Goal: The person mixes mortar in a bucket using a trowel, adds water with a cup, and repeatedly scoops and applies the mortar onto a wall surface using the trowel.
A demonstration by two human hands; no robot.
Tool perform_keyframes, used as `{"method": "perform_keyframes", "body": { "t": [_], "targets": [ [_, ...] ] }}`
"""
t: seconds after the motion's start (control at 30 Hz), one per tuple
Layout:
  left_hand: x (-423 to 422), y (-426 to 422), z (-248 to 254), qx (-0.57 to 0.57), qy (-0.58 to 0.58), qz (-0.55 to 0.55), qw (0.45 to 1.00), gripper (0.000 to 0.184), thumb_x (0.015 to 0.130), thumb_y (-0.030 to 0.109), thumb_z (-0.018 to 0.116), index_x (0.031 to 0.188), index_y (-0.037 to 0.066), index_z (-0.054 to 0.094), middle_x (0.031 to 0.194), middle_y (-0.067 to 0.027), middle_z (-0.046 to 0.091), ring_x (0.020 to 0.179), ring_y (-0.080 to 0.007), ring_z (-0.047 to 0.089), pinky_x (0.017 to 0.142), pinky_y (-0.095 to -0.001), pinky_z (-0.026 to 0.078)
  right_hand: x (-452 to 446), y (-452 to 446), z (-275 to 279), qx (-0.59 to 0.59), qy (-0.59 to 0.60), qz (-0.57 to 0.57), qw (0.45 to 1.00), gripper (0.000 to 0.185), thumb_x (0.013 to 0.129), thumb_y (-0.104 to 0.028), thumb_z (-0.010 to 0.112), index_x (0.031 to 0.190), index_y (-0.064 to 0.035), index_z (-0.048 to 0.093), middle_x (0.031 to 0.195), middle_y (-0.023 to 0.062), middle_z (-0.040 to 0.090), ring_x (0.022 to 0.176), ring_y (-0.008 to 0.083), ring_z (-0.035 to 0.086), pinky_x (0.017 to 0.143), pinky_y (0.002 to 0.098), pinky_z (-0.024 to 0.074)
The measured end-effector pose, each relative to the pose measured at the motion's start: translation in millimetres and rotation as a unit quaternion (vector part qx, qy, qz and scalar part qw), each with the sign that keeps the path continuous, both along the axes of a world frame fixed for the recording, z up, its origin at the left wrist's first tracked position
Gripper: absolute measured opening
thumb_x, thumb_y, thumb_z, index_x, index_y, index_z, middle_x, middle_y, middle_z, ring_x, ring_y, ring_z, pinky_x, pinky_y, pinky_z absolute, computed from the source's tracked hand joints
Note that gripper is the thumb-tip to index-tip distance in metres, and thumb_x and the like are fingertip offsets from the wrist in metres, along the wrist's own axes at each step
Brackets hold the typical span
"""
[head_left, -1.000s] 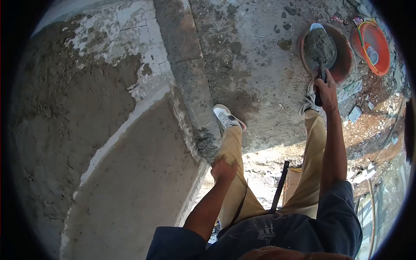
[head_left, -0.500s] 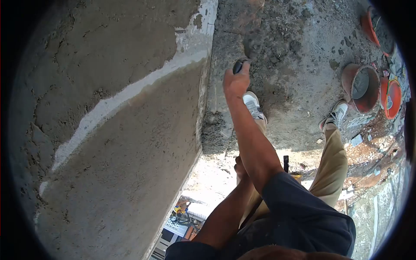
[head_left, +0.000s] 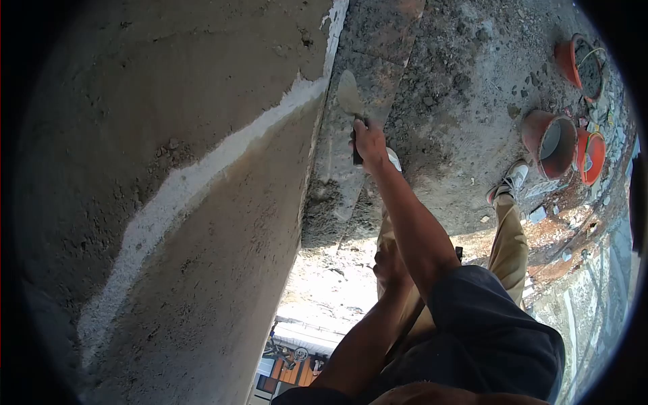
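My right hand (head_left: 370, 145) is closed round the dark handle of a trowel (head_left: 349, 93). Its pale blade points away from me, above the board (head_left: 371, 64) at the foot of the wall. Close to my thigh, my left hand (head_left: 391, 265) looks curled, partly covered by my right forearm; whatever it may hold is hidden. To the left rises a grey mortar-coated wall (head_left: 223, 250), with a whitish bare band (head_left: 196, 179) curving across it. Wet mortar is smeared on the board along the wall's edge.
Two orange buckets of grey mortar, a nearer one (head_left: 533, 135) and a farther one (head_left: 567, 61), stand at right beside another orange bucket (head_left: 592, 158). Rubble (head_left: 567, 219) lies behind them. My shoe (head_left: 516, 177) is on the mortar-strewn ground.
My right hand has come lower and turned, so the trowel blade now shows. My view has shifted, and more of the white band's lower end is visible.
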State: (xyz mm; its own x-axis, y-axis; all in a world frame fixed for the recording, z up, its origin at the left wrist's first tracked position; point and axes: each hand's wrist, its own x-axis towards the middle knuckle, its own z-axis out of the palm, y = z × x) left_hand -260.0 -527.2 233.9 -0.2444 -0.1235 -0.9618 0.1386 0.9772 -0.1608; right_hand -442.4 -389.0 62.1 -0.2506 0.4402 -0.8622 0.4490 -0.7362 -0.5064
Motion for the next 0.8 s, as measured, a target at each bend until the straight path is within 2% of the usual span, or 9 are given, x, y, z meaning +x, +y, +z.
{"method": "perform_keyframes", "body": {
  "t": [0.03, 0.07, 0.17, 0.27, 0.43, 0.57, 0.67, 0.77, 0.8],
  "targets": [
    [-5, 1, 3, 0.001, -0.003, 0.007, 1.0, 0.074, 0.086, 0.054, 0.069, 0.144, 0.016, 0.042, 0.144, -0.0132, 0.042, 0.124, -0.0341, 0.053, 0.094, -0.0506, 0.053, -11, 5, 3, -0.123, 0.057, -0.085, 0.987, 0.031, 0.096, -0.029, 0.064, 0.113, -0.003, 0.058, 0.083, 0.0078, 0.061, 0.064, 0.0249, 0.062, 0.059, 0.0415, 0.053],
    [-10, 1, 5, 0.002, -0.005, 0.013, 1.0, 0.074, 0.085, 0.054, 0.07, 0.144, 0.016, 0.043, 0.143, -0.0138, 0.043, 0.124, -0.0349, 0.053, 0.094, -0.0512, 0.053, -23, 8, 6, -0.16, 0.095, -0.122, 0.975, 0.026, 0.095, -0.025, 0.065, 0.11, -0.0062, 0.056, 0.076, 0.0014, 0.055, 0.061, 0.0137, 0.057, 0.054, 0.0345, 0.0503],
    [-24, 2, 9, -0.001, -0.015, 0.046, 0.999, 0.075, 0.084, 0.053, 0.07, 0.144, 0.016, 0.044, 0.14, -0.0153, 0.046, 0.125, -0.0374, 0.053, 0.095, -0.0524, 0.052, -57, 24, -20, -0.27, 0.248, -0.145, 0.919, 0.024, 0.092, -0.018, 0.067, 0.107, -0.0077, 0.052, 0.072, 0.0018, 0.055, 0.059, 0.0144, 0.056, 0.052, 0.0357, 0.0501],
    [-27, -11, 6, 0.018, 0.013, 0.085, 0.996, 0.074, 0.086, 0.052, 0.069, 0.144, 0.013, 0.044, 0.143, -0.0165, 0.046, 0.124, -0.0387, 0.055, 0.095, -0.0531, 0.052, -73, 22, 10, -0.244, 0.214, -0.118, 0.938, 0.024, 0.089, -0.011, 0.067, 0.104, -0.0082, 0.049, 0.072, 0.003, 0.056, 0.057, 0.0142, 0.055, 0.049, 0.0359, 0.0491],
    [16, -56, -23, 0.049, 0.031, 0.116, 0.992, 0.069, 0.087, 0.049, 0.07, 0.14, 0.011, 0.049, 0.145, -0.0168, 0.046, 0.124, -0.0371, 0.056, 0.096, -0.053, 0.052, -62, -12, 86, -0.174, 0.194, -0.064, 0.963, 0.024, 0.087, -0.008, 0.064, 0.104, -0.0066, 0.049, 0.07, 0.0043, 0.056, 0.056, 0.0138, 0.056, 0.048, 0.0352, 0.048],
    [26, -61, -25, 0.038, 0.029, 0.08, 0.996, 0.069, 0.086, 0.047, 0.071, 0.141, 0.011, 0.049, 0.144, -0.0167, 0.047, 0.125, -0.0373, 0.055, 0.097, -0.0534, 0.051, -53, -48, 118, -0.106, 0.189, -0.025, 0.976, 0.026, 0.086, -0.008, 0.062, 0.109, -0.0025, 0.051, 0.074, 0.0065, 0.059, 0.059, 0.0149, 0.059, 0.051, 0.0336, 0.0491],
    [21, -57, -23, 0.028, 0.029, 0.058, 0.998, 0.07, 0.086, 0.046, 0.072, 0.142, 0.011, 0.049, 0.144, -0.0166, 0.048, 0.126, -0.0374, 0.054, 0.098, -0.0537, 0.05, -14, -93, 121, -0.018, 0.183, 0.069, 0.98, 0.031, 0.087, -0.01, 0.062, 0.115, 0.0009, 0.052, 0.08, 0.0089, 0.063, 0.059, 0.0173, 0.061, 0.054, 0.0312, 0.0502],
    [8, -44, -16, 0.02, 0.032, 0.037, 0.999, 0.07, 0.085, 0.045, 0.072, 0.142, 0.011, 0.05, 0.144, -0.0166, 0.049, 0.127, -0.0375, 0.054, 0.099, -0.054, 0.049, 16, -93, 102, 0.202, 0.12, 0.181, 0.955, 0.025, 0.09, -0.009, 0.061, 0.112, -0.004, 0.051, 0.073, 0.0021, 0.054, 0.058, 0.0114, 0.056, 0.05, 0.0299, 0.0476],
    [4, -36, -15, 0.019, 0.032, 0.03, 0.999, 0.07, 0.085, 0.045, 0.073, 0.142, 0.011, 0.05, 0.144, -0.0165, 0.049, 0.127, -0.0375, 0.054, 0.099, -0.0541, 0.049, 8, -84, 89, 0.063, 0.128, 0.06, 0.988, 0.021, 0.091, -0.009, 0.062, 0.109, -0.0054, 0.052, 0.073, 0.0019, 0.054, 0.058, 0.0122, 0.057, 0.05, 0.0315, 0.0485]
  ]
}}
